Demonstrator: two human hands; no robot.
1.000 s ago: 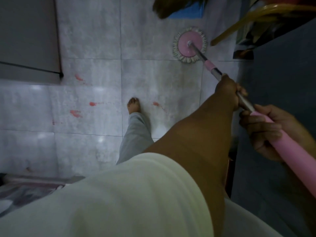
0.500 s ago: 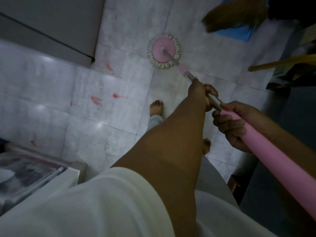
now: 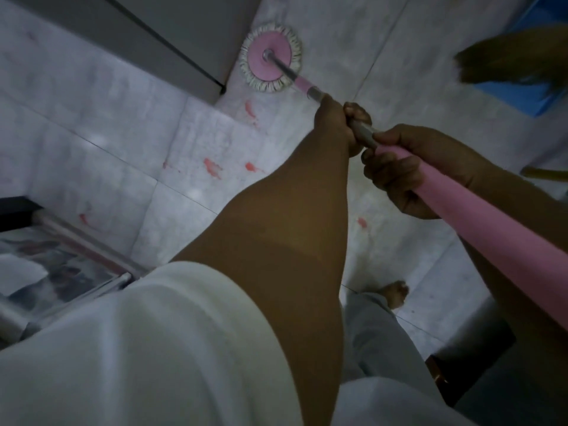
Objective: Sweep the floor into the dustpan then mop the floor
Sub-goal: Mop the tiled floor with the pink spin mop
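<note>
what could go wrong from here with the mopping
1. The mop head sits right by the cabinet corner; a push that way may knock it.
2. The foot is bare on the tiles; once wet, they could cause a slip.
3. The broom and dustpan lie to the right; a wide swing might hit them.

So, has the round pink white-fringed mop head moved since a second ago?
Yes. The mop head has slid toward the grey cabinet's corner, away from the straw broom.
</note>
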